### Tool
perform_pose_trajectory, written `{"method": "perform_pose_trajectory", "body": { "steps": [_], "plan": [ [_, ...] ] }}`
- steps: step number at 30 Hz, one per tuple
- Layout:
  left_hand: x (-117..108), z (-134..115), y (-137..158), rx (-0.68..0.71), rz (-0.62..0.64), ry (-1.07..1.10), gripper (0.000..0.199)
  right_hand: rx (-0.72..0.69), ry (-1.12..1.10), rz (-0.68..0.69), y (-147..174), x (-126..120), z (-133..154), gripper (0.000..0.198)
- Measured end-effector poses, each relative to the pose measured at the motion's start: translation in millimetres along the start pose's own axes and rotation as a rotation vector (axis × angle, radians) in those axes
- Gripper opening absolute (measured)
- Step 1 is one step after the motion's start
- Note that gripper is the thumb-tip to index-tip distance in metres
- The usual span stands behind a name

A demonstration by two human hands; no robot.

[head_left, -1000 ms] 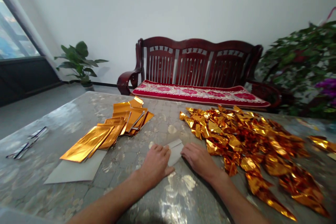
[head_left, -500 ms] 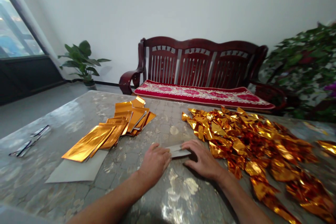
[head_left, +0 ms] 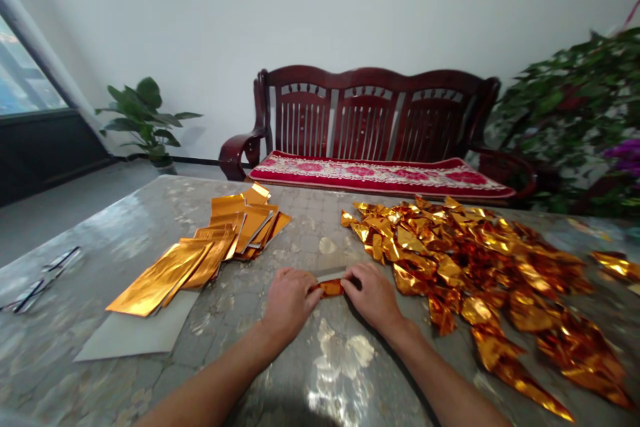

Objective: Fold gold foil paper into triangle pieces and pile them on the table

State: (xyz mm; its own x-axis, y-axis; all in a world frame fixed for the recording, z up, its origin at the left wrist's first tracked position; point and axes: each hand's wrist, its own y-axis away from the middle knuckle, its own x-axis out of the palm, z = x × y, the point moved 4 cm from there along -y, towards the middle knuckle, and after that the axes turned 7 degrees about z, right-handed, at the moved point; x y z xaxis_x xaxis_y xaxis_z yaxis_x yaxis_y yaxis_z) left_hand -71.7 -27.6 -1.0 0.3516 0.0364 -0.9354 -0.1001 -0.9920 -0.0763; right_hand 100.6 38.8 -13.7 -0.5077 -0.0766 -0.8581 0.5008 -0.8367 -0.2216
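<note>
Between my two hands, low over the middle of the table, is a piece of gold foil paper (head_left: 331, 287) with a pale strip of its back showing along the far edge. My left hand (head_left: 291, 295) pinches its left end between thumb and fingers. At the right end my right hand (head_left: 371, 292) grips it the same way. To the left lies a fanned stack of flat gold foil sheets (head_left: 163, 273), with a pale sheet (head_left: 145, 327) partly under it. A heap of folded gold foil pieces (head_left: 450, 260) spreads out to the right of my right hand.
A patterned grey table (head_left: 240, 373) carries everything. Eyeglasses (head_left: 45, 280) appear to lie at its left edge. Beyond stands a dark wooden bench (head_left: 367, 117) with a red patterned cushion (head_left: 380, 173). Plants (head_left: 147, 120) flank it on both sides.
The paper showed its pale side before; now a gold band faces me along its near edge. My fingers have closed into pinches at both ends. The view has shifted slightly.
</note>
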Motion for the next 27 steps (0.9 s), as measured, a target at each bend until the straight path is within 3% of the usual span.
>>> {"method": "perform_pose_trajectory", "body": {
  "steps": [4, 8, 17, 23, 27],
  "plan": [
    [-0.4, 2.8, -2.4, -0.075, -0.010, -0.040, 0.021, -0.031, 0.056, -0.009, -0.3, 1.1, 1.9, 0.011],
    [-0.1, 1.9, -2.8, -0.062, -0.015, -0.090, 0.035, -0.060, 0.107, 0.004, 0.0, 1.9, 4.5, 0.011],
    [1.2, 6.9, 0.4, -0.134, -0.032, 0.003, 0.013, -0.085, 0.163, 0.017, 0.2, 5.5, 4.7, 0.011],
    [-1.5, 6.7, -0.7, -0.148, 0.010, 0.010, 0.012, -0.087, 0.198, 0.009, 0.2, 7.1, 5.5, 0.010],
    [-2.2, 5.7, -1.0, -0.148, 0.028, -0.061, 0.023, -0.088, 0.205, 0.006, 0.1, 6.9, 5.7, 0.008]
  ]
}}
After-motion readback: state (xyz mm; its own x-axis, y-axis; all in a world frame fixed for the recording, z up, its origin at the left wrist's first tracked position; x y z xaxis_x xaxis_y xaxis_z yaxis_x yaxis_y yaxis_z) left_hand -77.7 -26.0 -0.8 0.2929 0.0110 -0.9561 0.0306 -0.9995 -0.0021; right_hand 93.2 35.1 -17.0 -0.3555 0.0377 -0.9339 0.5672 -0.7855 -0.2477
